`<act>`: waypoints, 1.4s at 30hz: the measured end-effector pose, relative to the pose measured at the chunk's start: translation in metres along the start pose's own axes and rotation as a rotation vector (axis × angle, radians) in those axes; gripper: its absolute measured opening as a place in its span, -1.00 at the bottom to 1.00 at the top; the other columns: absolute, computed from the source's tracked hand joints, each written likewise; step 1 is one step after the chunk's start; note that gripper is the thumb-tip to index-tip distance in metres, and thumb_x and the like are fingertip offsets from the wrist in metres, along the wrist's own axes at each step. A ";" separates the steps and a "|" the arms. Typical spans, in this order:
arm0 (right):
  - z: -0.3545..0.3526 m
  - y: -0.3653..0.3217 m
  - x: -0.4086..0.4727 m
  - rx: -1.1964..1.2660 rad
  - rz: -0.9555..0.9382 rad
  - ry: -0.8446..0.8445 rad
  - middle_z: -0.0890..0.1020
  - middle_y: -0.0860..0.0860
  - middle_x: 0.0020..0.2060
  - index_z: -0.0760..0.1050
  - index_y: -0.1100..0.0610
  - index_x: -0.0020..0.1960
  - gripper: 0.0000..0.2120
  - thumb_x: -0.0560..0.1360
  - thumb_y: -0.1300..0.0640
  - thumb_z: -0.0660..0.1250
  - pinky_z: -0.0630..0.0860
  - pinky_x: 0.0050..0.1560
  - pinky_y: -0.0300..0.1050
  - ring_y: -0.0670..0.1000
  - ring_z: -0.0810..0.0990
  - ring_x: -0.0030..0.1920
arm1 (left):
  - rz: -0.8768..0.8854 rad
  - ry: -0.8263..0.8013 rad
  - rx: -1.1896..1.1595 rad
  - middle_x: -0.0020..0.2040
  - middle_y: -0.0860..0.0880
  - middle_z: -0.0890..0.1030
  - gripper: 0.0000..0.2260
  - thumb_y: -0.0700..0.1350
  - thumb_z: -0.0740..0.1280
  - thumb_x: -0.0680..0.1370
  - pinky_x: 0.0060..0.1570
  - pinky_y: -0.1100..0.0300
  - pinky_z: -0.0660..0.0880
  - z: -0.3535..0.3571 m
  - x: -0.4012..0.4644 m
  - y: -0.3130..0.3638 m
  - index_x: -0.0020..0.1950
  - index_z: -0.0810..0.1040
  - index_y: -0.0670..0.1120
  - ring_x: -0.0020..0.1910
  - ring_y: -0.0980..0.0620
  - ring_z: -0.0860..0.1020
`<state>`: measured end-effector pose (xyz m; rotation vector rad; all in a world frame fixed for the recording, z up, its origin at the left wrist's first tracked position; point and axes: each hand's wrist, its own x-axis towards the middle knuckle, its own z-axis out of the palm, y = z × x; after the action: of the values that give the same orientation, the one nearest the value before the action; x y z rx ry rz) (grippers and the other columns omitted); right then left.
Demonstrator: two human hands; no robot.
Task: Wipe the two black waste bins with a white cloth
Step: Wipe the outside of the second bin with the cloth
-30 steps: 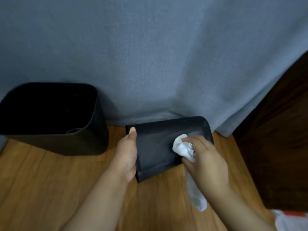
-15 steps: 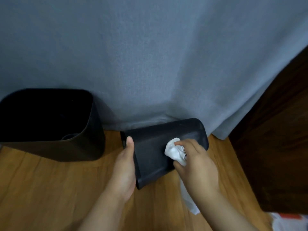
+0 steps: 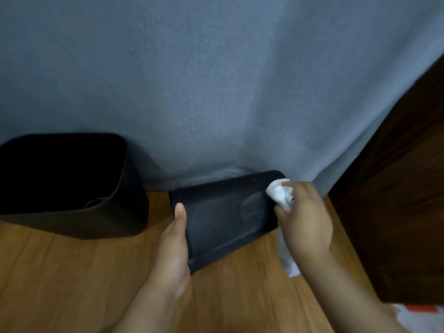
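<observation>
A black waste bin (image 3: 223, 212) lies on its side on the wooden floor, its rim towards my left. My left hand (image 3: 174, 241) grips that rim, thumb on top of the wall. My right hand (image 3: 305, 219) holds a crumpled white cloth (image 3: 280, 193) against the bin's right end, near its base; a tail of the cloth hangs below the hand. A second black waste bin (image 3: 129, 188) stands upright at the left, its mouth open.
A grey curtain (image 3: 216, 92) hangs just behind both bins and touches the floor. Dark wooden furniture (image 3: 396, 200) rises at the right. A white and red item (image 3: 418, 311) lies at the bottom right corner. Bare wooden floor (image 3: 60, 272) spreads in front.
My right hand has slid the cloth rightward along the lying bin, from its middle to its base end. The left hand keeps its hold on the rim.
</observation>
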<state>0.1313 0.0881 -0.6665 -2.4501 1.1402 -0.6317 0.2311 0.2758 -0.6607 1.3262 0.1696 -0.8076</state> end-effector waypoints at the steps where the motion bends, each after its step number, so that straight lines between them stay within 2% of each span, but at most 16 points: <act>1: 0.004 -0.009 -0.013 0.026 -0.061 -0.013 0.56 -0.02 0.03 0.52 0.06 0.07 -0.68 0.33 0.23 0.39 0.41 -0.11 -0.16 0.04 0.56 -0.01 | -0.029 -0.009 -0.028 0.12 -0.01 0.71 -0.51 0.31 0.13 0.51 0.19 -0.01 0.53 0.001 0.000 0.002 0.21 0.59 0.03 0.13 -0.02 0.65; 5: 0.014 -0.053 -0.069 0.091 -0.394 -0.176 0.55 -0.14 0.07 0.46 -0.07 0.14 -0.56 0.27 0.03 0.39 0.55 -0.17 -0.13 -0.07 0.56 -0.03 | -0.135 -0.020 -0.095 -0.08 -0.09 0.74 -0.45 0.31 0.08 0.55 -0.20 0.08 0.62 0.005 0.006 0.011 0.08 0.63 -0.09 -0.14 -0.03 0.72; 8: 0.017 -0.050 -0.076 0.060 -0.615 -0.226 0.56 -0.16 0.06 0.43 -0.07 0.15 -0.57 0.30 -0.02 0.39 0.53 -0.25 -0.15 -0.09 0.53 -0.09 | -0.166 -0.013 -0.101 -0.13 -0.11 0.74 -0.45 0.30 0.09 0.57 -0.19 0.04 0.56 0.003 0.009 0.015 0.07 0.61 -0.13 -0.22 -0.04 0.72; 10: 0.014 -0.026 -0.063 0.036 -0.492 -0.168 0.57 -0.11 0.09 0.43 -0.06 0.18 -0.58 0.33 0.10 0.38 0.55 -0.14 -0.18 -0.06 0.56 -0.05 | -0.150 -0.020 -0.105 -0.01 -0.08 0.74 -0.46 0.30 0.08 0.58 -0.15 0.06 0.59 0.000 0.011 0.017 0.17 0.60 -0.09 -0.08 -0.05 0.72; 12: 0.006 0.007 -0.038 0.067 -0.161 -0.111 0.52 -0.04 0.12 0.45 -0.01 0.21 -0.57 0.39 0.26 0.39 0.49 -0.04 -0.17 0.03 0.54 0.06 | -0.130 0.000 -0.093 0.13 -0.02 0.69 -0.45 0.33 0.10 0.56 -0.01 0.06 0.55 -0.001 0.011 0.018 0.30 0.55 -0.02 0.10 -0.04 0.66; 15: 0.000 0.025 -0.027 0.040 0.018 -0.066 0.45 -0.02 0.14 0.44 0.04 0.25 -0.56 0.40 0.24 0.40 0.41 -0.02 -0.15 0.08 0.48 0.09 | -0.122 0.012 -0.109 0.06 0.01 0.71 -0.49 0.34 0.11 0.55 -0.04 0.08 0.54 0.000 0.011 0.016 0.25 0.56 0.02 0.08 -0.01 0.66; 20: 0.021 -0.055 -0.086 0.113 -0.380 -0.172 0.55 -0.16 0.06 0.42 -0.11 0.16 -0.63 0.35 -0.01 0.28 0.54 -0.13 -0.10 -0.08 0.58 -0.04 | -0.165 -0.041 -0.150 -0.19 -0.09 0.74 -0.48 0.27 0.07 0.60 -0.38 0.16 0.60 0.006 0.009 0.019 0.06 0.60 -0.12 -0.26 -0.01 0.72; 22: 0.028 -0.065 -0.093 0.111 -0.596 -0.196 0.58 -0.15 0.03 0.44 -0.10 0.11 -0.62 0.31 -0.01 0.39 0.52 -0.27 -0.12 -0.08 0.56 -0.18 | -0.168 -0.052 -0.149 -0.23 -0.12 0.74 -0.47 0.26 0.07 0.61 -0.27 0.09 0.57 0.004 0.007 0.021 0.03 0.58 -0.17 -0.31 -0.02 0.71; 25: 0.030 -0.046 -0.085 0.051 -0.672 -0.176 0.55 -0.13 0.09 0.48 -0.07 0.12 -0.60 0.30 0.02 0.45 0.43 -0.19 -0.18 -0.07 0.53 -0.16 | -0.139 -0.057 -0.114 -0.07 -0.11 0.74 -0.46 0.27 0.08 0.60 -0.13 0.05 0.52 0.001 0.009 0.022 0.17 0.58 -0.13 -0.16 -0.03 0.73; 29: 0.021 0.010 -0.060 0.075 -0.285 -0.136 0.43 -0.14 0.20 0.39 -0.10 0.24 -0.53 0.36 0.10 0.36 0.49 -0.05 -0.12 -0.04 0.52 0.10 | -0.117 -0.006 -0.086 0.02 -0.03 0.72 -0.54 0.30 0.12 0.57 -0.01 0.05 0.56 0.001 0.011 0.022 0.18 0.57 0.00 -0.01 -0.04 0.69; 31: 0.013 0.028 -0.047 0.079 -0.085 -0.060 0.47 -0.07 0.17 0.44 0.00 0.24 -0.52 0.36 0.21 0.44 0.46 -0.03 -0.12 0.03 0.53 0.10 | -0.113 -0.002 -0.094 0.13 -0.02 0.67 -0.51 0.33 0.13 0.55 0.15 0.00 0.53 0.002 0.010 0.021 0.27 0.53 0.03 0.11 -0.04 0.63; 33: 0.015 0.021 -0.046 0.092 -0.063 -0.014 0.49 -0.04 0.14 0.47 0.05 0.22 -0.53 0.35 0.27 0.44 0.46 0.00 -0.14 0.02 0.53 0.07 | -0.114 0.017 -0.095 0.10 -0.01 0.68 -0.50 0.33 0.12 0.55 0.11 0.02 0.54 0.005 0.008 0.020 0.27 0.53 0.02 0.08 -0.03 0.65; 35: 0.022 -0.011 -0.062 0.142 -0.203 -0.057 0.45 -0.12 0.12 0.47 0.00 0.19 -0.61 0.37 0.22 0.34 0.40 0.09 -0.24 -0.07 0.50 0.07 | -0.137 0.010 -0.114 -0.08 -0.01 0.74 -0.52 0.29 0.09 0.58 -0.14 0.12 0.60 0.008 0.008 0.019 0.14 0.58 -0.03 -0.12 0.01 0.71; 37: 0.030 -0.044 -0.086 0.120 -0.465 -0.122 0.49 -0.15 0.09 0.50 -0.06 0.14 -0.65 0.35 0.09 0.30 0.42 0.01 -0.28 -0.12 0.51 -0.02 | -0.167 -0.022 -0.153 -0.18 -0.07 0.74 -0.50 0.25 0.07 0.61 -0.37 0.20 0.61 0.010 0.007 0.020 0.07 0.60 -0.11 -0.26 0.00 0.72; 39: 0.031 -0.060 -0.097 0.101 -0.655 -0.158 0.56 -0.15 0.04 0.51 -0.10 0.09 -0.67 0.33 0.03 0.41 0.42 -0.18 -0.23 -0.09 0.53 -0.16 | -0.184 -0.051 -0.168 -0.15 -0.15 0.74 -0.47 0.24 0.07 0.61 -0.33 0.16 0.61 0.007 0.008 0.022 0.05 0.60 -0.17 -0.25 -0.04 0.72; 42: 0.027 -0.044 -0.086 0.033 -0.695 -0.169 0.56 -0.10 0.10 0.46 -0.10 0.14 -0.63 0.34 0.03 0.35 0.39 -0.17 -0.22 -0.06 0.53 -0.11 | -0.162 -0.061 -0.112 0.01 -0.14 0.73 -0.46 0.27 0.08 0.60 -0.11 0.04 0.54 0.002 0.011 0.024 0.17 0.59 -0.13 -0.10 -0.07 0.72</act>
<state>0.1239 0.1862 -0.6882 -2.7879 0.1866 -0.5957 0.2527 0.2695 -0.6474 1.1915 0.2725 -0.9602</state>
